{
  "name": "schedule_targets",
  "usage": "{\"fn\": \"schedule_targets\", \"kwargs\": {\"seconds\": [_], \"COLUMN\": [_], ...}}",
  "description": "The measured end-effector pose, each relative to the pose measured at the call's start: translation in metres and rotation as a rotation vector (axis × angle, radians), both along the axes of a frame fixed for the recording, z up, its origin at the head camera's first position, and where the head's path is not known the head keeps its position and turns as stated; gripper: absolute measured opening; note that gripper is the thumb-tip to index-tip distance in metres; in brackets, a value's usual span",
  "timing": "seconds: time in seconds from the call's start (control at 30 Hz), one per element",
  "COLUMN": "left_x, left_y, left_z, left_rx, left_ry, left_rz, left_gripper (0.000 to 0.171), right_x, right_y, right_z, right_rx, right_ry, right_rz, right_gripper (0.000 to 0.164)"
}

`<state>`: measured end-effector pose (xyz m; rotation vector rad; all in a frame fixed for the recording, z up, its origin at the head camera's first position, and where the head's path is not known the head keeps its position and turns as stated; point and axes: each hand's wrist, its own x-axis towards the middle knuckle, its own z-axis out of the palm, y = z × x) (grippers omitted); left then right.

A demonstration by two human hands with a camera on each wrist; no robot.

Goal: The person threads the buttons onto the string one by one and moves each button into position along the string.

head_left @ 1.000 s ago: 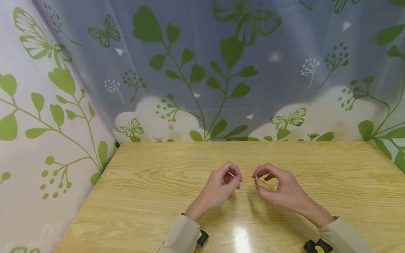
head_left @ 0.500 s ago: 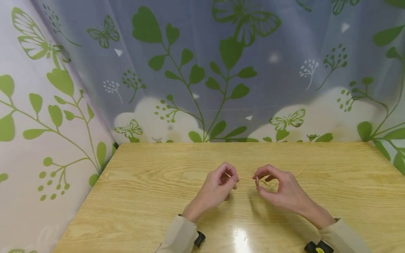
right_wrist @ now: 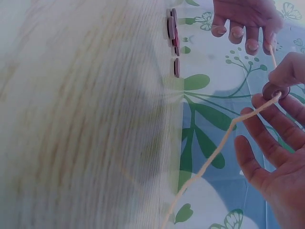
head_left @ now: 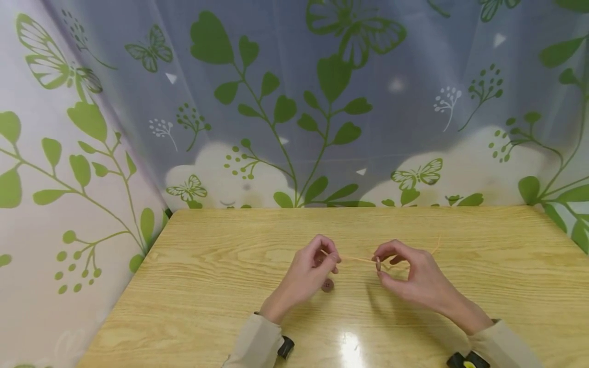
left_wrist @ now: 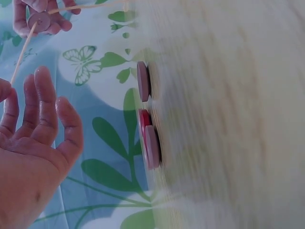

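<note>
My right hand pinches a round brown button on edge between thumb and forefinger. A pale orange string passes through the button, as the right wrist view shows. To the left, my left hand pinches the string between thumb and forefinger, its other fingers loosely bent. The stretch between the hands is straight. On the far side, the string's tail hangs loose from the button. A brown button lies on the table beside the left hand. In the left wrist view, a red button and another brown button lie touching or overlapping.
The wooden table reaches back to a hanging cloth printed with leaves and butterflies. A second cloth side stands along the left edge. Dark straps sit by the beige sleeves.
My left hand has drawn leftward, and the string between the hands is longer. My right hand has shifted slightly right with the button. A button on the table now shows beside the left hand.
</note>
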<state>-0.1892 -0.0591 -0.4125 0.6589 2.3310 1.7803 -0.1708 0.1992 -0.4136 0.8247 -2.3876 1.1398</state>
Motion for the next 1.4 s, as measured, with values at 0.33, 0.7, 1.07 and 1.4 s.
{"fn": "schedule_targets", "kwargs": {"seconds": [0.33,0.7,1.07,1.4], "left_x": [0.0,-0.002,-0.005,-0.003], "left_y": [-0.006,-0.011,-0.017,-0.022], "left_z": [0.002,0.003,0.001,0.002], "left_rx": [-0.016,0.017,0.002,0.031], "left_ry": [0.053,0.026,0.033,-0.026], "left_rz": [0.034,0.04,0.058,0.055], "left_gripper": [0.008,0.005,0.004,0.006], "right_x": [0.0,0.0,0.003,0.006], "right_y": [0.003,0.005,0.009,0.015], "right_z": [0.002,0.001,0.001,-0.001], "right_rx": [0.011,0.019,0.03,0.045], "right_ry": [0.0,0.04,0.033,0.049], "right_rz": [-0.007,-0.021,-0.058,-0.087], "right_gripper": [0.037,0.04,0.04,0.042]}}
